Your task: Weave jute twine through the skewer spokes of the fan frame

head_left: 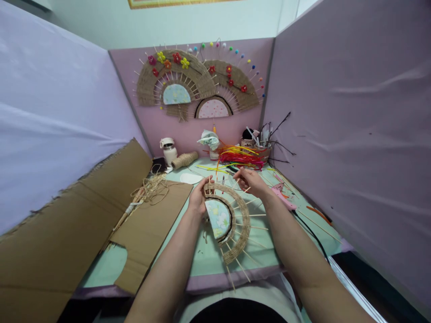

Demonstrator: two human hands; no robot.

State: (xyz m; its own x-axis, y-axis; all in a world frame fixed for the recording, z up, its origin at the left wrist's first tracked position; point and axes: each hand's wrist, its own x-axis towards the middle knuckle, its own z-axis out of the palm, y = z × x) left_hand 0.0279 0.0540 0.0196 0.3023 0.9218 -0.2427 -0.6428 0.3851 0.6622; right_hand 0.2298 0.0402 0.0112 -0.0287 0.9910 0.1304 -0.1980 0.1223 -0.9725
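Observation:
My left hand (199, 197) grips the upper end of a half-round woven fan (248, 220), tilted so its straight side faces left. The fan has thin wooden sticks fanning outward, a band of brown twine woven through them, and a pale blue flowered half-circle (219, 218) at its centre. Just right of the fan's top, my right hand (249, 181) is raised with its fingers pinched together. What those fingers hold, perhaps a strand of twine, is too small to make out. A pink glue gun (283, 198) with a black cord lies beside my right forearm.
Cardboard sheets (161, 215) cover the left side, with a tangle of twine (155, 186) and sticks on them. At the back stand a white bottle (169, 151), a twine spool (185, 160), red and yellow pipe cleaners (240, 157) and a pot of twigs (264, 152). Decorated fans (178, 67) hang behind.

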